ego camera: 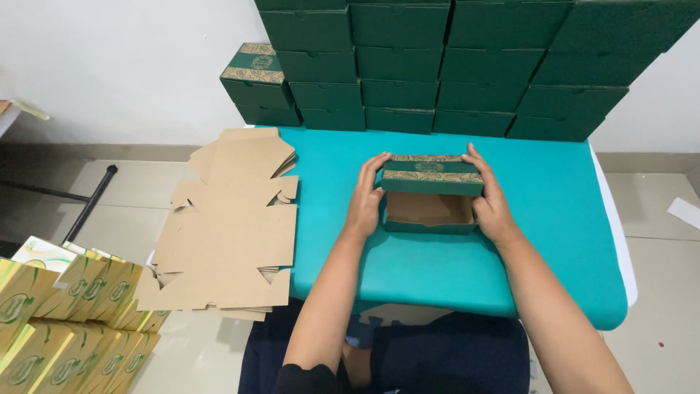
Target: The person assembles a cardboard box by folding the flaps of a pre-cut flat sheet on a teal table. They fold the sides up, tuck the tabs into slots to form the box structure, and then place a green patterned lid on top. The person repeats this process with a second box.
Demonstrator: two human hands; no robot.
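Your left hand [367, 191] and right hand [490, 195] grasp the two ends of a half-open green box [430, 191] at the table [554, 219] centre. Flat cardboard blanks [233, 226] lie at nine o'clock, stacked green boxes [437, 66] at twelve.

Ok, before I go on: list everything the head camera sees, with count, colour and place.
Open box: one, dark green with brown inside, lid half raised, table centre, between both hands.
Stacked closed boxes: count unclear, dark green, along the table's far edge against the wall.
Flat cardboard blanks: a pile, brown, on the table's left end.
Printed cartons: several, yellow and green, bottom left, beside the table.
Table: one, teal cover.
Left hand: grips the box's left side.
Right hand: grips its right side.
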